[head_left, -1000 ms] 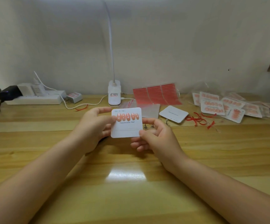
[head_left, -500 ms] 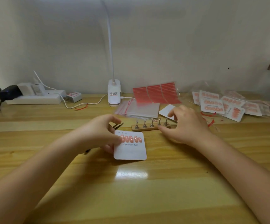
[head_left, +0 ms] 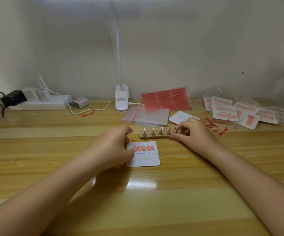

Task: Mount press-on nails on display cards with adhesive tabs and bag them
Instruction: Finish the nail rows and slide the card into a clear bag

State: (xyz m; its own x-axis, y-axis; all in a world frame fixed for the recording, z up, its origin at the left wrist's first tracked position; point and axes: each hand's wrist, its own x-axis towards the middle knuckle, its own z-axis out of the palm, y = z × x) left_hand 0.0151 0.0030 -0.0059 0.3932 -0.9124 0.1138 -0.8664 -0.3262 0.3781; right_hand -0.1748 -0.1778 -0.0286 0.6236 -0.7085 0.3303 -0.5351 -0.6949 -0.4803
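Right now my left hand [head_left: 115, 147] lies over the left edge of the display card [head_left: 143, 155], fingers curled w/ the tips on its corner, pinning it flat to the bench [head_left: 155, 201] at frame centre. Can't tell if anything's tucked in that hand. My right hand [head_left: 191, 132] is just above and right of it, thumb and fingertips pinching the right end of the wooden nail stand [head_left: 155, 135].

Card is white, square w/ rounded corners, one row of five orange-pink press-on nails [head_left: 143, 148] across the top, "Handmade Nail" printed under them, lower half bare.

Handling, as I judge it: card is thin, light, a bit bendy, so best taken by the edges or the bare lower half, not across the nails. Nails are tiny, glossy, prob slippery and easy to knock off the tabs; go by the sides. Stand is stiff but light, w/ small metal holders [head_left: 160, 132] on top; grip the wood ends.

Clear bags [head_left: 148, 114] sit behind the stand, red tab sheets [head_left: 166, 99] further back, finished bagged cards [head_left: 226, 111] upper right.
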